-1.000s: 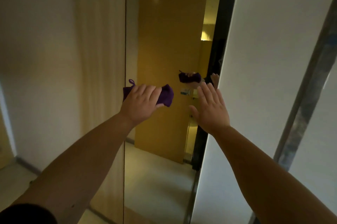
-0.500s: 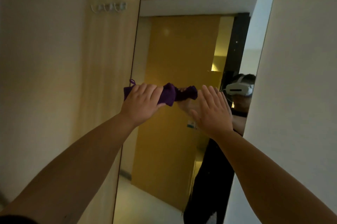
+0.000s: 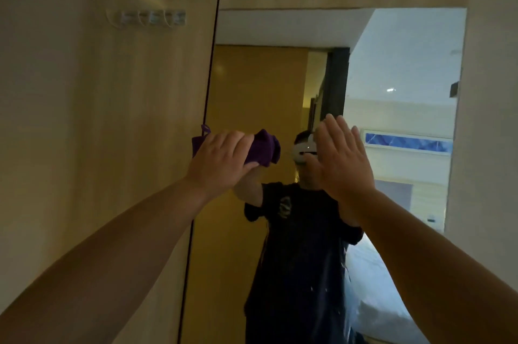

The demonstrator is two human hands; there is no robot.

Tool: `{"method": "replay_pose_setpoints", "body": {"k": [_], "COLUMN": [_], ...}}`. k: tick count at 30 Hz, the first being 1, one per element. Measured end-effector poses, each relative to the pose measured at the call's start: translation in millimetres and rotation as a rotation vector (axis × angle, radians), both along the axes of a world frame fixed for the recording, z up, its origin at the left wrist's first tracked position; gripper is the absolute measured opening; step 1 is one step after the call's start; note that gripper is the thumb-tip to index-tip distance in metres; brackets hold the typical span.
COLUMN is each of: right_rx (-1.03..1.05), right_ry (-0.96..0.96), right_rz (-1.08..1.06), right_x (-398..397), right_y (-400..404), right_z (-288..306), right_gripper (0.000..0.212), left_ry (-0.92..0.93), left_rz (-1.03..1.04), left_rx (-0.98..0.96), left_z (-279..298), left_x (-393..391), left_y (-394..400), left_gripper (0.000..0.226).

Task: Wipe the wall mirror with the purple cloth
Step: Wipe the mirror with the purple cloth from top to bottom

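Note:
The tall wall mirror [image 3: 252, 85] fills the middle of the view, set between wood-look panels. My left hand [image 3: 221, 160] grips the bunched purple cloth [image 3: 265, 147] and holds it against the mirror near its left edge. My right hand [image 3: 340, 158] is raised flat in front of the glass to the right of the cloth, fingers together and pointing up, holding nothing. The glass reflects a person in a dark shirt with a white headset, and both arms.
A wood-look wall panel [image 3: 112, 119] stands left of the mirror, with a row of clear hooks [image 3: 147, 18] high up. Another panel [image 3: 490, 91] borders the mirror's right side. The reflection shows a yellow door and a white bed.
The view has tilted up and swung right, so the mirror's top edge and the person's reflection now show. Both hands sit higher on the glass, with the cloth still in my left hand.

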State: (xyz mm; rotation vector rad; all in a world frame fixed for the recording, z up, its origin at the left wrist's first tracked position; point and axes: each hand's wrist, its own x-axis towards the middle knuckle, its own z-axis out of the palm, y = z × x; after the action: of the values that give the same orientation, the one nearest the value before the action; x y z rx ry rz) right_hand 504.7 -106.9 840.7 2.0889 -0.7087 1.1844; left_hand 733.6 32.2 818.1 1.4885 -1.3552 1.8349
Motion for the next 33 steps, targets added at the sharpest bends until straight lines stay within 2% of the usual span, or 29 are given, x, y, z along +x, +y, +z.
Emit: {"method": "replay_pose_setpoints", "body": {"k": [8,17,24,28,33], "right_rx": [-0.071,-0.191,-0.25,-0.266,-0.252], "right_ry": [-0.026,-0.064,-0.096,-0.106,-0.106], "right_rz": [-0.158,-0.184,-0.13,-0.128,-0.117], "right_x": [28,35,34,35,35], "right_y": [-20,-44,-48,-50,-51], "right_z": [29,23,22,22,22], "right_gripper": [0.074,0.076,0.074,0.072,0.073], "left_ry": [-0.055,-0.101,0.056,0.128,0.015], "left_rz": [-0.149,-0.171,-0.067,-0.051,-0.073], "left_rx": [-0.052,-0.121,-0.025,0.102,0.095], "left_z": [58,187,262,265,226], "left_x": [33,30,38,51,58], "left_y": [-24,-34,-28,-38,-54], "left_gripper": [0.058,0.053,0.058,0.063,0.065]}}
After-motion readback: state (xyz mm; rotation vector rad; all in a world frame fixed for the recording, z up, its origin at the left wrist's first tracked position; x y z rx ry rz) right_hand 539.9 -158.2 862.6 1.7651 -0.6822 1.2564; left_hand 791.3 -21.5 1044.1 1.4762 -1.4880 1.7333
